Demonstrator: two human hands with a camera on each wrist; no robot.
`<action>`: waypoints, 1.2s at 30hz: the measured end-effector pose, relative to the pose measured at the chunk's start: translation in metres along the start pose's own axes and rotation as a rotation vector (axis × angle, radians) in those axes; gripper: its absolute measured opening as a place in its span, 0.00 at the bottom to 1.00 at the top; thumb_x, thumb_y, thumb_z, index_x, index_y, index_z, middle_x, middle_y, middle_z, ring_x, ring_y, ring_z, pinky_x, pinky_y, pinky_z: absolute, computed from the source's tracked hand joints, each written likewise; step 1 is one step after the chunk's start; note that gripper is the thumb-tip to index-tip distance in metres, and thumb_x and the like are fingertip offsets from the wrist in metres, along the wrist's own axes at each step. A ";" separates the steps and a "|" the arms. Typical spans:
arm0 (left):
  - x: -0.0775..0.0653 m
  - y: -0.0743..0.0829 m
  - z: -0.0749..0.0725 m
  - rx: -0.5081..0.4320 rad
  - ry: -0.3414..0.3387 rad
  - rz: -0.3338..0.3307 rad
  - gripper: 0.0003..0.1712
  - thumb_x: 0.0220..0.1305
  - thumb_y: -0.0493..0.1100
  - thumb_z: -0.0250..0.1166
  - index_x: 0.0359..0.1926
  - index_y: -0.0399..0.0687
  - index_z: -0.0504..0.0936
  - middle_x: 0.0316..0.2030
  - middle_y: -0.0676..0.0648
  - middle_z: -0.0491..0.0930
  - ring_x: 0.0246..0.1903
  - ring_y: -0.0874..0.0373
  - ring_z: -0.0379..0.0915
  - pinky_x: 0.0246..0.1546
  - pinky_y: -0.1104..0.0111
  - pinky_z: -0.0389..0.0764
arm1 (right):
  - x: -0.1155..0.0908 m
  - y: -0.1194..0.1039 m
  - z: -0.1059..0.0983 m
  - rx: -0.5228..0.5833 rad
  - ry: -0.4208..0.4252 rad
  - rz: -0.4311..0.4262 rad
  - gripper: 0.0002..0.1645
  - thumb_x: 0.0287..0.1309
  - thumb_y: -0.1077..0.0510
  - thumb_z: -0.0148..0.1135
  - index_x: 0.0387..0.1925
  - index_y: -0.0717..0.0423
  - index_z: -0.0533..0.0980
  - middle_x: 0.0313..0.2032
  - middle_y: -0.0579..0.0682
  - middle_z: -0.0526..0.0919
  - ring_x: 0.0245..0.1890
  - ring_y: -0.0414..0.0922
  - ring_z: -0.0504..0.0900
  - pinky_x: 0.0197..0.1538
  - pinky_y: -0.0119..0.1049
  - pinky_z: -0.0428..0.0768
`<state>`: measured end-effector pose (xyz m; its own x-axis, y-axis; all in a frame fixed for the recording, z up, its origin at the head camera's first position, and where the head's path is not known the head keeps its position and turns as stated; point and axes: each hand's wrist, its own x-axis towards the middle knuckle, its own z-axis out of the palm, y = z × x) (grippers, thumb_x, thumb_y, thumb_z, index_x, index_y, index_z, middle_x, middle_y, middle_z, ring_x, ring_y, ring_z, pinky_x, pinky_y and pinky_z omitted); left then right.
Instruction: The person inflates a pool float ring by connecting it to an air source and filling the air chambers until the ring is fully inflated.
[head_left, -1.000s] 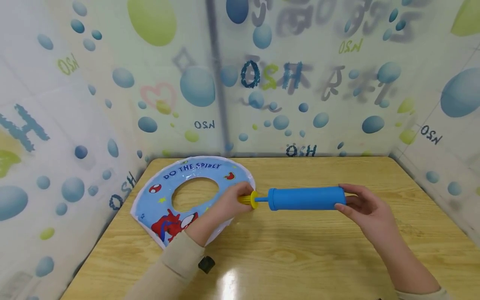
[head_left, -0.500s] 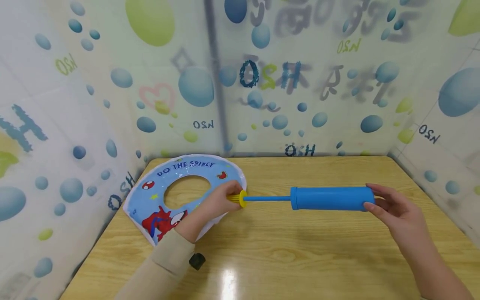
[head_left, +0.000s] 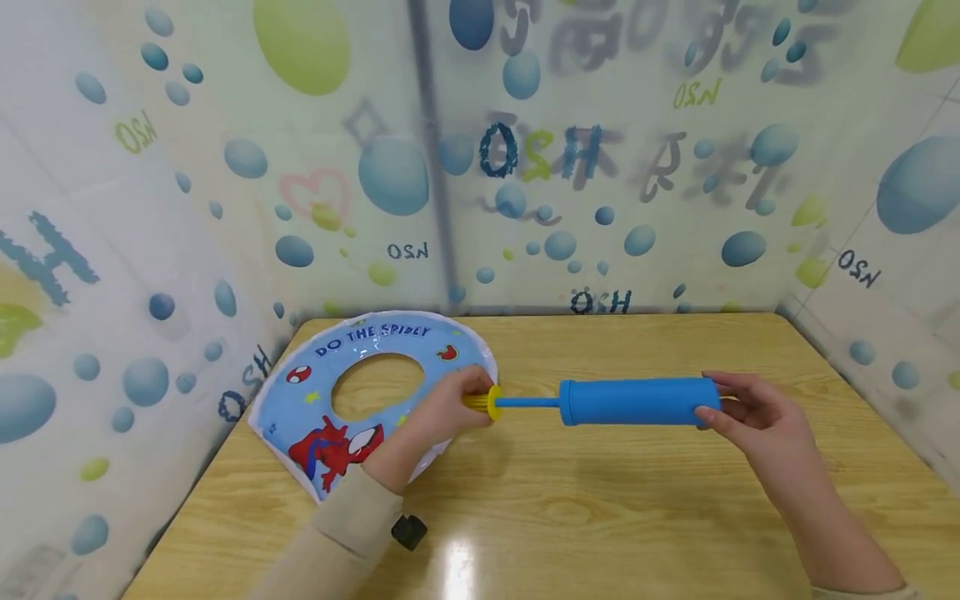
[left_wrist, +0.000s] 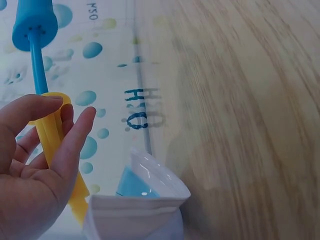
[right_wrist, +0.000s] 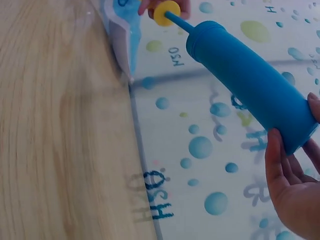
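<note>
A blue hand pump with a yellow handle is held level above the table. My left hand grips the yellow handle, its thumb and fingers round it close to the flange. At the other end my right hand holds the base of the blue barrel between thumb and fingers. Part of the thin blue rod shows between handle and barrel. Behind the left hand lies a light blue inflatable swim ring, printed with a red cartoon figure and lettering; the left forearm covers part of it.
The wood-grain table runs back to a wall sheet printed with bubbles and letters, which also lines both sides. A small black object shows beside the left sleeve.
The right hand first pulled the barrel away to the right, drawing the rod out, then moved back left, so less rod shows than half a second ago. The left hand kept its grip, shifting slightly.
</note>
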<state>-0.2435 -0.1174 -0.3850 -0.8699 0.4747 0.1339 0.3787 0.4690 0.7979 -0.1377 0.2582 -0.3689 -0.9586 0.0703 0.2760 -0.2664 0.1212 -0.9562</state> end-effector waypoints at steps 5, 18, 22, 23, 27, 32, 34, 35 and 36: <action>0.001 0.003 0.008 -0.031 -0.010 0.003 0.16 0.52 0.27 0.72 0.39 0.43 0.76 0.37 0.49 0.81 0.38 0.54 0.72 0.46 0.63 0.75 | 0.003 0.003 0.021 -0.055 -0.016 0.025 0.23 0.60 0.62 0.66 0.57 0.57 0.74 0.46 0.41 0.79 0.41 0.38 0.81 0.40 0.29 0.81; 0.003 0.009 0.021 -0.015 -0.021 0.048 0.16 0.53 0.28 0.71 0.40 0.42 0.76 0.37 0.49 0.80 0.37 0.54 0.71 0.42 0.64 0.74 | 0.004 0.000 0.057 -0.201 -0.056 0.102 0.30 0.59 0.57 0.69 0.60 0.62 0.71 0.51 0.54 0.76 0.41 0.39 0.81 0.42 0.35 0.82; 0.004 0.011 0.016 -0.013 -0.002 0.036 0.16 0.53 0.28 0.70 0.40 0.42 0.76 0.37 0.48 0.81 0.36 0.54 0.71 0.40 0.64 0.74 | 0.006 -0.004 0.051 -0.226 -0.044 0.080 0.30 0.61 0.54 0.67 0.62 0.59 0.71 0.53 0.48 0.76 0.43 0.35 0.80 0.43 0.31 0.81; 0.004 0.011 0.015 -0.004 0.006 0.035 0.16 0.52 0.28 0.70 0.40 0.43 0.76 0.37 0.48 0.82 0.36 0.54 0.71 0.41 0.65 0.74 | 0.006 -0.005 0.049 -0.222 -0.037 0.068 0.30 0.61 0.55 0.66 0.62 0.59 0.71 0.53 0.45 0.77 0.44 0.35 0.80 0.43 0.30 0.81; 0.006 0.010 0.011 0.001 0.024 0.007 0.16 0.53 0.29 0.71 0.40 0.44 0.77 0.37 0.49 0.82 0.37 0.55 0.72 0.43 0.64 0.74 | 0.006 -0.007 0.035 -0.205 -0.008 0.019 0.28 0.63 0.57 0.64 0.64 0.56 0.71 0.51 0.35 0.77 0.45 0.32 0.79 0.43 0.26 0.79; 0.005 0.008 0.006 -0.005 0.029 -0.025 0.16 0.54 0.29 0.71 0.41 0.43 0.77 0.40 0.48 0.82 0.40 0.53 0.73 0.49 0.59 0.74 | 0.003 -0.005 0.016 -0.128 0.035 -0.039 0.26 0.63 0.63 0.63 0.63 0.55 0.73 0.50 0.35 0.79 0.45 0.31 0.80 0.42 0.23 0.78; 0.004 0.008 0.004 0.005 0.032 -0.037 0.16 0.54 0.30 0.71 0.41 0.44 0.77 0.41 0.48 0.82 0.41 0.53 0.74 0.51 0.58 0.74 | 0.002 -0.004 0.008 -0.077 0.052 -0.050 0.25 0.63 0.65 0.63 0.62 0.55 0.74 0.50 0.36 0.80 0.44 0.31 0.80 0.42 0.22 0.78; 0.004 0.008 0.003 0.007 0.032 -0.043 0.16 0.54 0.30 0.71 0.42 0.44 0.77 0.42 0.48 0.82 0.42 0.52 0.74 0.52 0.57 0.74 | 0.001 -0.004 0.005 -0.044 0.062 -0.053 0.25 0.62 0.66 0.62 0.61 0.56 0.74 0.49 0.37 0.80 0.44 0.31 0.80 0.42 0.22 0.78; 0.003 0.007 0.003 0.009 0.032 -0.046 0.16 0.54 0.30 0.71 0.42 0.43 0.77 0.42 0.48 0.82 0.42 0.52 0.74 0.52 0.57 0.74 | 0.001 -0.003 0.001 -0.022 0.069 -0.058 0.25 0.62 0.67 0.62 0.61 0.56 0.75 0.49 0.37 0.80 0.44 0.31 0.80 0.41 0.22 0.78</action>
<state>-0.2428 -0.1106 -0.3804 -0.8959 0.4289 0.1160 0.3411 0.4967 0.7981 -0.1376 0.2569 -0.3655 -0.9322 0.1305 0.3375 -0.3181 0.1491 -0.9363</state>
